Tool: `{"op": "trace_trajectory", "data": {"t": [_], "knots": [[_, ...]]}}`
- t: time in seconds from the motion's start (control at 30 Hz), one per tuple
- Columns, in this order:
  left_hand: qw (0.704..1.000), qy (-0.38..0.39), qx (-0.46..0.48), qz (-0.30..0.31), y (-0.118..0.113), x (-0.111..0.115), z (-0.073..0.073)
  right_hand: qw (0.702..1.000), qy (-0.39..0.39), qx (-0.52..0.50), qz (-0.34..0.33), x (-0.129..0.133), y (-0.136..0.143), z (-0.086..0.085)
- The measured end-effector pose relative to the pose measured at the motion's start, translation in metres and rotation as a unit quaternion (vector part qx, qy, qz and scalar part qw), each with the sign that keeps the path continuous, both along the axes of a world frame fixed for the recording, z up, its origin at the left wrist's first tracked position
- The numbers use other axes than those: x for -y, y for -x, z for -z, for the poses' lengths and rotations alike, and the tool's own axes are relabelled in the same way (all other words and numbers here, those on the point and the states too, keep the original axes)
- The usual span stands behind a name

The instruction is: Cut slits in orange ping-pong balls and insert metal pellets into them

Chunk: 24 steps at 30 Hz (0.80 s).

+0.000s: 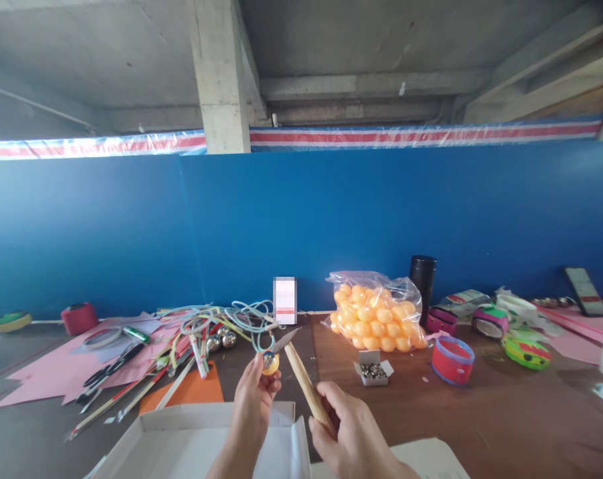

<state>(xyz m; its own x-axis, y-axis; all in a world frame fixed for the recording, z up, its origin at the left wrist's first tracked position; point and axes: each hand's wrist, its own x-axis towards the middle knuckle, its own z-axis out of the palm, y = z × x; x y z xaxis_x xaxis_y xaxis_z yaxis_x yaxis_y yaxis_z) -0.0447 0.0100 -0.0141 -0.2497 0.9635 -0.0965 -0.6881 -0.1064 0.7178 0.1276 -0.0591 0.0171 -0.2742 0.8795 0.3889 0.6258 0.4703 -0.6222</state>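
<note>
My left hand is closed, its fingertips pinching a small orange ball like a table tennis ball. A shiny, silvery patch shows on the side of the ball; what it is I cannot tell. In my right hand is a hammer, gripped by its pale wooden handle. Its grey metal head tilts up close above the ball; whether the two touch is unclear. Below my left hand lies an open white box. A little box of small shiny metal pieces stands to the right.
A clear bag of orange balls sits at the back, beside a black cylinder. Cords, sticks, scissors and pink paper clutter the left. A red-and-blue ring-shaped item is at right. A blue partition borders the table.
</note>
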Motion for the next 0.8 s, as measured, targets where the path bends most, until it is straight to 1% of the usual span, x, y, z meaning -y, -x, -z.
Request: {"op": "trace_trajectory", "data": {"t": [0.27, 0.5, 0.63, 0.8], "knots": [[1.0, -0.007, 0.004, 0.001, -0.0008, 0.0022, -0.0035, 1.0, -0.007, 0.019, -0.005, -0.002, 0.0011, 0.005], [1.0, -0.011, 0.0, 0.001, -0.0005, 0.0004, -0.0011, 1.0, -0.007, 0.012, 0.003, -0.0008, 0.0012, 0.002], [1.0, -0.017, -0.005, 0.002, -0.0001, -0.0003, -0.0009, 1.0, -0.009, 0.025, 0.0, -0.0007, 0.0011, 0.0026], [1.0, -0.007, 0.0, -0.007, -0.0003, -0.0001, -0.0014, 1.0, -0.01, 0.02, 0.006, -0.0001, 0.0009, 0.0024]]}}
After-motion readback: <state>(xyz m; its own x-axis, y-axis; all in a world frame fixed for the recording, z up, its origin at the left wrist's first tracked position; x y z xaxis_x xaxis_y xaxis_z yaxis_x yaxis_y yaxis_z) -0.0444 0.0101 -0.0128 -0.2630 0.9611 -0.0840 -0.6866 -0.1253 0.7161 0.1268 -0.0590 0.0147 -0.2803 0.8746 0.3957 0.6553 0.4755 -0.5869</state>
